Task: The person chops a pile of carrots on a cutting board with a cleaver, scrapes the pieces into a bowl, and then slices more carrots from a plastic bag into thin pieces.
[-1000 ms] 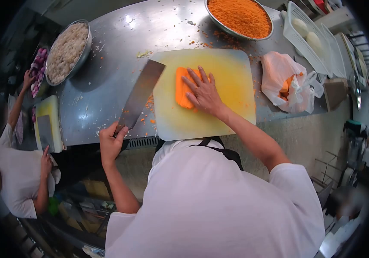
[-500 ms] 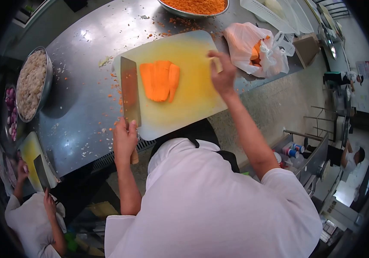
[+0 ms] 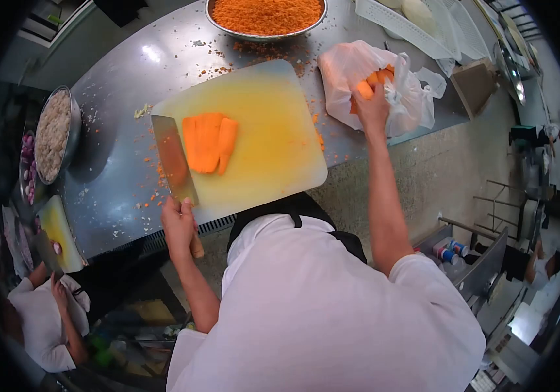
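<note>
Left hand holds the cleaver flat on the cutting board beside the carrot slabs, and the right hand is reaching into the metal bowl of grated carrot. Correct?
Not quite. The head view shows the right hand reaching into the plastic bag of carrots, not the bowl. The left hand does hold the cleaver on the board beside the slabs.

Bright, even overhead light fills the scene. A white glare patch sits on the steel bench point(image 3: 130, 163) far ahead of the left hand point(image 3: 179, 222), and the metal around it shines softly. The cleaver point(image 3: 174, 160) just ahead of that hand reflects an orange tint. Shadows are soft and short, darkest along the bench edge near the left hand. Fisheye distortion bends the bench edges, and a black vignette rings the frame. The centre is fairly sharp; beyond the right hand point(image 3: 371, 108) and at the margins detail smears and dims.
</note>
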Action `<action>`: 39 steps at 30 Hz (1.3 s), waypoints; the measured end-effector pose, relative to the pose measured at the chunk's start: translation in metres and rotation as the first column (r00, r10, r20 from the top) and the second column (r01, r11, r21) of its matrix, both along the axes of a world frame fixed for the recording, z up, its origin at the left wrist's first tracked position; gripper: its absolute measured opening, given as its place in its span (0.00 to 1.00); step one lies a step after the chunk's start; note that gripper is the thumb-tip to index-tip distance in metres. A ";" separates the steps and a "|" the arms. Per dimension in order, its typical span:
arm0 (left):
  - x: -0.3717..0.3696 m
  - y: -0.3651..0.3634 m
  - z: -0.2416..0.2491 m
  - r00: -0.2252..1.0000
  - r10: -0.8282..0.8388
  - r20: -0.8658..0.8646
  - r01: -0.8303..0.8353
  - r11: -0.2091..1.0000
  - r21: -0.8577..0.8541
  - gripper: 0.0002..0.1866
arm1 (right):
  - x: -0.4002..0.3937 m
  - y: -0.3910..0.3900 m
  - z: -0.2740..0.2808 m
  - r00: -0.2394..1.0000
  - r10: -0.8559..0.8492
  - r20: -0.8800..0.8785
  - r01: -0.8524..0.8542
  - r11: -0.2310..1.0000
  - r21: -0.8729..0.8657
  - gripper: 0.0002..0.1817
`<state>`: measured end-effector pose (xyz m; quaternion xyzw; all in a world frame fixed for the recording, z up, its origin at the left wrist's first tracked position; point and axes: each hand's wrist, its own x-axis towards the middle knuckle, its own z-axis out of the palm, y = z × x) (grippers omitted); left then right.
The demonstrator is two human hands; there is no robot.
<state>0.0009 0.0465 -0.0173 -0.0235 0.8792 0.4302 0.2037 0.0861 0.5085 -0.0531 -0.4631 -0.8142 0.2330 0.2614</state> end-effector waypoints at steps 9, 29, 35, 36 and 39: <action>0.009 0.016 0.008 0.998 0.064 -0.009 -0.064 0.998 -0.022 0.07 | 0.047 0.024 0.153 0.535 0.303 -0.789 -0.541 0.840 -0.045 0.24; 0.007 -0.002 0.013 0.969 0.057 -0.241 -0.079 0.994 -0.082 0.09 | -0.059 -0.180 -0.030 0.780 0.570 -0.260 -0.584 0.811 0.024 0.18; 0.026 0.035 0.055 0.977 -0.117 -0.178 0.094 0.986 -0.134 0.11 | -0.064 -0.187 -0.038 0.689 0.639 -0.341 -0.633 0.761 0.146 0.09; 0.028 0.045 0.051 0.956 -0.224 -0.190 0.196 0.968 -0.155 0.12 | -0.064 -0.190 -0.040 0.689 0.638 -0.345 -0.634 0.761 0.139 0.09; 0.029 0.069 0.012 0.901 -0.394 -0.179 0.359 0.912 -0.198 0.13 | -0.065 -0.192 -0.041 0.671 0.672 -0.313 -0.649 0.736 0.191 0.08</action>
